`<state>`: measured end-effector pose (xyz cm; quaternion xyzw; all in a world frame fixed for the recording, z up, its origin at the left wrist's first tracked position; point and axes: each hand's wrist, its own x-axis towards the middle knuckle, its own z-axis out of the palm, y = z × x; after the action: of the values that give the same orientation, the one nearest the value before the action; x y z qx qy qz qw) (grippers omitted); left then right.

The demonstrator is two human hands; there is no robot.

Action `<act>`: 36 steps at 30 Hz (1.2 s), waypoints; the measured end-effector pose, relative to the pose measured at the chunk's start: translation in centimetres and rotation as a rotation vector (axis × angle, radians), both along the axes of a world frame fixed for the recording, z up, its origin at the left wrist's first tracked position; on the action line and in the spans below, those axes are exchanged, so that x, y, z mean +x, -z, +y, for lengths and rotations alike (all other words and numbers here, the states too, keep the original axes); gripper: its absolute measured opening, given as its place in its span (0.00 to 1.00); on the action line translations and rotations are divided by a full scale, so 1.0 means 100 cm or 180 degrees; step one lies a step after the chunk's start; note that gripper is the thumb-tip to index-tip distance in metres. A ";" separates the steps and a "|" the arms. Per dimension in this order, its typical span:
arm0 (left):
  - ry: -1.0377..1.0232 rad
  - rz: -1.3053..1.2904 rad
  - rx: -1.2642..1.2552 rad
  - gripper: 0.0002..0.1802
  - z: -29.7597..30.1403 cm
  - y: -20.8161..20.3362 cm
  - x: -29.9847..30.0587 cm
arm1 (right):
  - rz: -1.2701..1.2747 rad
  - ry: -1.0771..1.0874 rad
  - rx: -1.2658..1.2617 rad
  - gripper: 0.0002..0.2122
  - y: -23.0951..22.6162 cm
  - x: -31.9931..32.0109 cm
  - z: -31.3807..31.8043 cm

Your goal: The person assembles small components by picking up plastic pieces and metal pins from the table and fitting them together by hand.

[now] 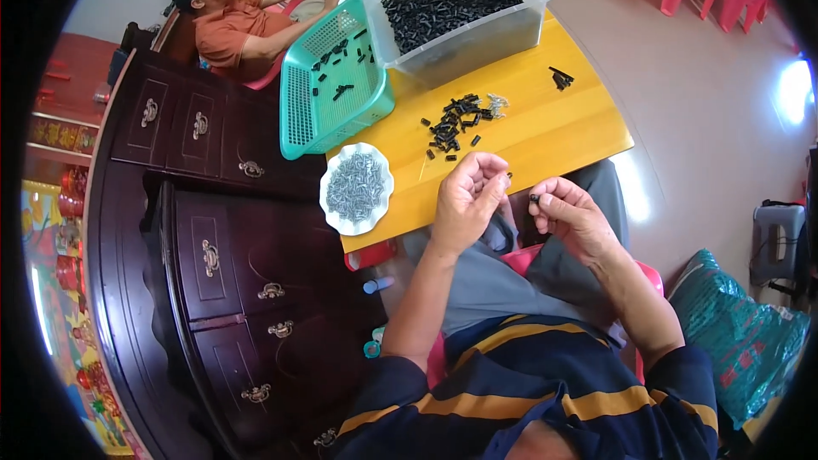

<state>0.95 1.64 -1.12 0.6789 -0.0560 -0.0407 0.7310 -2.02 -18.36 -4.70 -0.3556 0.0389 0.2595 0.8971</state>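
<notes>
Head view: the dark carved wooden cabinet with brass handles fills the left of the frame, and the yellow wooden worktop runs from centre to upper right. At its top stands a clear plastic bin heaped with small black parts, with a teal plastic basket tilted against it on the left, a few black pieces lying inside. Another person in an orange shirt works at the upper left. Near the worktop's lower left edge sits a white scalloped dish full of small grey metal screws. A loose pile of black plastic pieces lies mid-worktop, with a few silvery bits just beside it.

Below centre, the left hand is curled, fingertips pinched together; what it grips is too small to tell. The right hand pinches a small black piece between thumb and forefinger, above the lap. This looks like a joining step: bringing both fingertips together calls for fine alignment.
</notes>
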 end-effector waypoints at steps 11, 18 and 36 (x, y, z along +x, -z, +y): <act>0.0612 -0.0313 0.0683 0.06 0.000 -0.015 -0.015 | -0.0139 0.0016 -0.0123 0.06 0.000 -0.004 0.003; 0.0455 -0.0448 0.1049 0.06 -0.005 -0.020 -0.016 | -0.0135 -0.0047 -0.0203 0.06 0.002 -0.006 0.001; 0.0319 -0.0844 0.1217 0.13 -0.005 -0.023 -0.018 | -0.0309 0.0089 -0.0103 0.07 0.004 -0.004 0.002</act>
<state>-0.86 1.18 1.14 0.8007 -0.1764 0.0027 0.5725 -2.38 -18.12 -5.13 -0.3817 0.0044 0.2286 0.8956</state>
